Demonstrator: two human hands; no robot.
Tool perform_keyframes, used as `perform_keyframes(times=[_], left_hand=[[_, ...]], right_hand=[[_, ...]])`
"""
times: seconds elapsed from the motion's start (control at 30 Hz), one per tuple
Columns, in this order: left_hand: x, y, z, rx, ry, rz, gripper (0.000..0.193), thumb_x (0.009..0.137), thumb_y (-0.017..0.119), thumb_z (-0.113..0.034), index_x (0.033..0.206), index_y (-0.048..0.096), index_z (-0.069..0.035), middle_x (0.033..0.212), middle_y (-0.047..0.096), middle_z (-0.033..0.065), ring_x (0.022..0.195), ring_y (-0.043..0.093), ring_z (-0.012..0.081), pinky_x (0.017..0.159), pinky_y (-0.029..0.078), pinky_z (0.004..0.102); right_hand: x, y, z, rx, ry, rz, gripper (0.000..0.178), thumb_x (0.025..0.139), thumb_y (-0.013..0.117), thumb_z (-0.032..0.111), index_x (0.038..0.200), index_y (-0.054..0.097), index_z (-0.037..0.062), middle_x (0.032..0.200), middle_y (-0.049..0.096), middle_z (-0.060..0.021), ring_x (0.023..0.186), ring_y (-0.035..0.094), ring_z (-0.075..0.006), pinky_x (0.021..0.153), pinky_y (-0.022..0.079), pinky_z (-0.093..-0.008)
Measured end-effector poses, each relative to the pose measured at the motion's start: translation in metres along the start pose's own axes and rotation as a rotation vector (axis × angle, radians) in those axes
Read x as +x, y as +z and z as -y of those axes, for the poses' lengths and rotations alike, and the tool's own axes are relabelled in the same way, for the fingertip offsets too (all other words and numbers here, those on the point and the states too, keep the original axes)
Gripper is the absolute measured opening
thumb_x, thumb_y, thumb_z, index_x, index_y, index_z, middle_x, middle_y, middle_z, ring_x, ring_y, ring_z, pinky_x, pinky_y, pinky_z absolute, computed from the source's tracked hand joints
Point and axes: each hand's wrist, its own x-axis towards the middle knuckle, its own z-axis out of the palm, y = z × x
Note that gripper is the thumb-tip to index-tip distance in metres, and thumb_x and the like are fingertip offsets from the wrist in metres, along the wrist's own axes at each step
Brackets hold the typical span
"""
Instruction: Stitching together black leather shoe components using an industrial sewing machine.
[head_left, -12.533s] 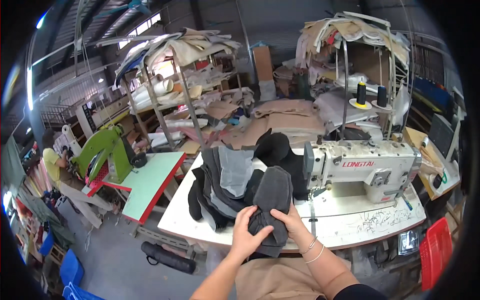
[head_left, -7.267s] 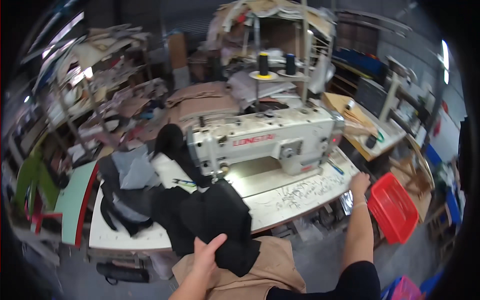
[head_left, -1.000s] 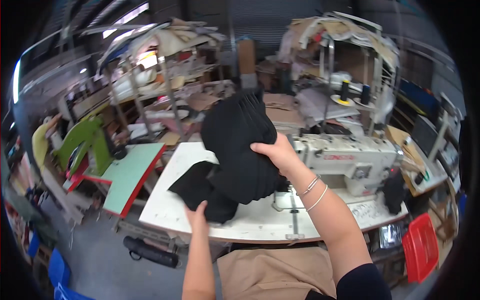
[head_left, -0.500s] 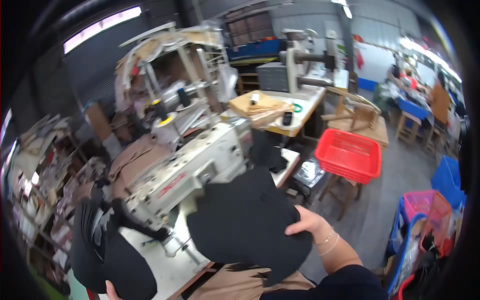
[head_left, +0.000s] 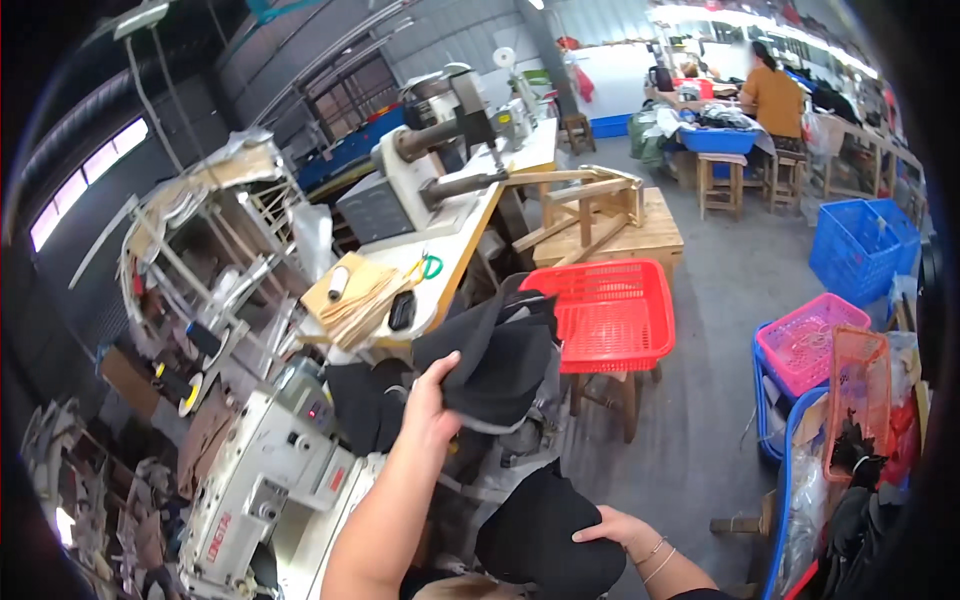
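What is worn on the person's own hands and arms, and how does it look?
The left hand and right hand wear no gloves. Two thin, pale bracelets circle the right wrist; none shows on the left. A bit of dark fabric sleeve shows on the right arm at the lower edge.

Captured from head height in wide fisheye, looking down and outward: close above the left hand (head_left: 430,405) and right hand (head_left: 615,535), farther from the red basket (head_left: 615,357), facing across the workshop floor (head_left: 710,400), past the sewing machine (head_left: 265,490) at lower left.
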Motion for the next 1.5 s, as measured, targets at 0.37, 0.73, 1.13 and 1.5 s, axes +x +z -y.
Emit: perform_keyframes(times=[0.37,0.73,1.13,1.5], left_hand=[[0.135,0.093,0.094,0.313,0.005,0.047,0.060,0.086,0.061,-0.041,0.129,0.044,-0.002,0.129,0.051,0.0153,0.118,0.050,0.0280,0.104,0.035,0.0409],[-0.086,-0.173,0.131,0.874,-0.018,-0.169,0.095,0.080,0.066,-0.050,0.144,0.017,0.001,0.141,0.036,0.0234,0.131,0.037,0.0269,0.105,0.031,0.0365],[-0.167,-0.198,-0.001,0.394,0.228,-0.433,0.061,0.088,0.062,-0.038,0.133,0.039,-0.005,0.124,0.052,0.0072,0.115,0.050,0.0195,0.098,0.038,0.0352],[-0.023,-0.194,-0.047,0.088,0.060,-0.583,0.054,0.070,0.080,-0.036,0.108,0.051,-0.011,0.099,0.053,0.0100,0.082,0.054,0.0252,0.068,0.050,0.0363]], right_hand=[[-0.015,-0.038,-0.011,0.151,-0.019,-0.191,0.048,0.074,0.074,0.006,0.117,0.056,-0.0057,0.111,0.062,-0.0094,0.103,0.058,-0.0184,0.093,0.045,-0.0321],[0.008,0.005,0.043,0.349,-0.303,-0.019,0.059,0.067,0.067,-0.004,0.123,0.049,-0.0060,0.116,0.059,-0.0125,0.107,0.057,-0.0232,0.094,0.044,-0.0351],[0.029,0.092,0.049,0.340,-0.408,0.101,0.058,0.063,0.059,-0.002,0.121,0.049,-0.0071,0.114,0.060,-0.0157,0.101,0.060,-0.0272,0.088,0.048,-0.0348],[-0.011,0.080,0.035,0.177,-0.460,-0.169,0.057,0.066,0.068,0.009,0.119,0.051,-0.0067,0.111,0.061,-0.0141,0.099,0.060,-0.0256,0.089,0.047,-0.0343]])
